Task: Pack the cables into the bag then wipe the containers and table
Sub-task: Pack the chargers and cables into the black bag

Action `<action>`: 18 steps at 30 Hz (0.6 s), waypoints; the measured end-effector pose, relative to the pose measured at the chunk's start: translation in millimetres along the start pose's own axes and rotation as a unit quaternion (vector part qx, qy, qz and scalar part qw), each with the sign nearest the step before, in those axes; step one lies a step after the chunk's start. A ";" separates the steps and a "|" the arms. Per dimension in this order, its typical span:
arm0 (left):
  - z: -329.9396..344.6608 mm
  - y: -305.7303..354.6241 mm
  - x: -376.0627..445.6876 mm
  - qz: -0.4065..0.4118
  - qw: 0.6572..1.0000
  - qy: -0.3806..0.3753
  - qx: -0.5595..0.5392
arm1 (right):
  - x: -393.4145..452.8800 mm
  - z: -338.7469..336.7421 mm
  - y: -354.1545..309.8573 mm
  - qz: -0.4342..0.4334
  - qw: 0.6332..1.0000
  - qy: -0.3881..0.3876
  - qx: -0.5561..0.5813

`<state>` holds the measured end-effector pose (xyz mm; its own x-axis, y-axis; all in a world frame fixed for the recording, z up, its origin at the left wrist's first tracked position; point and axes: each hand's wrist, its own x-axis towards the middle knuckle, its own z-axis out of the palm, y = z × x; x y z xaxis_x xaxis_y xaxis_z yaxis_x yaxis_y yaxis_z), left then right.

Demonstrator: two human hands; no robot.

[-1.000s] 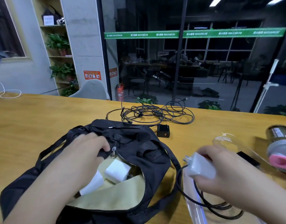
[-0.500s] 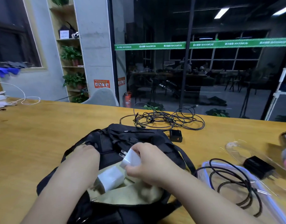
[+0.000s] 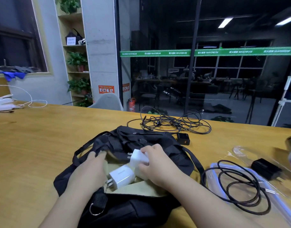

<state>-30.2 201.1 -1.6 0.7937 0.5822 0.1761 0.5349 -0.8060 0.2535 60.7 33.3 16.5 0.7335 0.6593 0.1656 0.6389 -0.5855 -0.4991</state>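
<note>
Black bag [image 3: 134, 145] lies open on the wooden table [image 3: 34, 145], just in front of the person, tan lining showing. Right hand [image 3: 158, 167] pinches a white charger [image 3: 138, 157] over the mouth of the bag, prongs pointing left. Left hand [image 3: 90, 165] has its fingers curled round the near-left edge of the opening and holds it wide. A second white charger [image 3: 120, 176] already lies inside on the lining, between the two hands.

Step in hand, as I judge it: drop the held charger in. Best done by lowering it beside the one already there, prongs turned away from the lining so they do not snag, with the left hand holding the mouth apart until the right hand is out.

To the right, a clear container [image 3: 213, 168] holds a loose coil of black cable [image 3: 240, 186]. Just beyond it a clear lid or second tub, hard to tell which, has a black adapter [image 3: 264, 168] on it. Behind the bag, a tangle of black cables [image 3: 174, 123] and a small black plug block [image 3: 183, 139] wait on the table, not yet packed.
</note>
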 end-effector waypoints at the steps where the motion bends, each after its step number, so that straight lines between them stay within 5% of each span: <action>1: 0.6 3.1 -1.1 -0.005 1.000 0.016 -0.026 | 0.2 0.1 -0.7 -0.001 1.000 0.002 -0.006; 5: 0.6 11.1 -7.6 0.006 0.989 0.081 -0.123 | 4.5 3.6 -7.4 -0.003 1.000 0.021 -0.021; 18: 7.2 14.6 -15.2 0.127 0.982 0.036 -0.132 | -42.7 -63.6 46.2 0.067 0.985 0.156 -0.041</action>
<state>-32.3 179.8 -7.5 0.8644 0.3801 0.3293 0.2215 -0.8756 0.4292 73.6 -52.0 40.4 0.8396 0.4042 0.3628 0.5390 -0.7021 -0.4654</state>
